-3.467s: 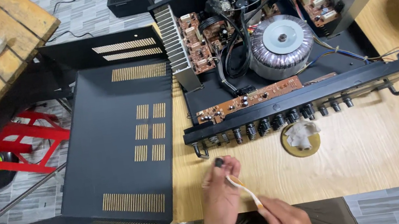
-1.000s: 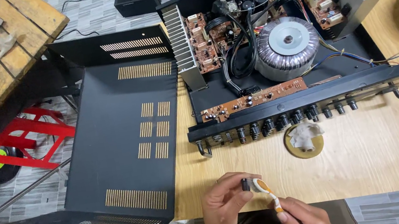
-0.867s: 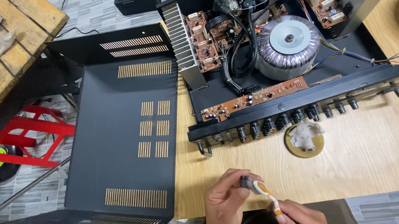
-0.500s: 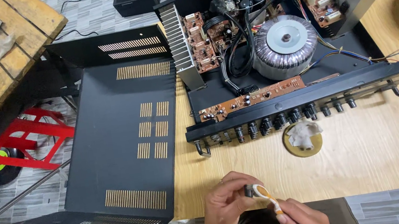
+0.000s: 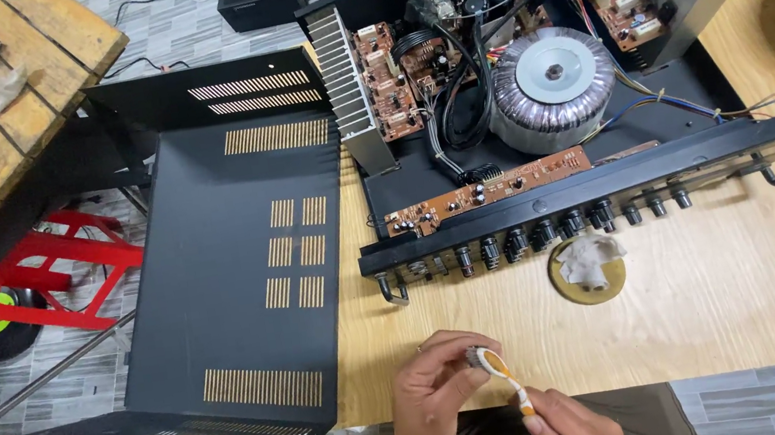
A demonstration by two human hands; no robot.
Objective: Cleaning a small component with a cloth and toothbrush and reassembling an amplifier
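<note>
Down at six o'clock, the left hand (image 5: pixel 443 396) pinches a small dark knob (image 5: pixel 475 359) while the right hand (image 5: pixel 564 430) closes on a white and orange toothbrush (image 5: pixel 506 378), bristles against it: scrubbing seems under way. Next it likely wants turning for the other faces. The open amplifier (image 5: pixel 535 116) sits at twelve on the desk (image 5: pixel 723 302). Half a second back, the knob sat slightly lower.

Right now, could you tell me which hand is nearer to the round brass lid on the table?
Right. The right hand lies just below the lid; the left hand is farther to its left.
</note>
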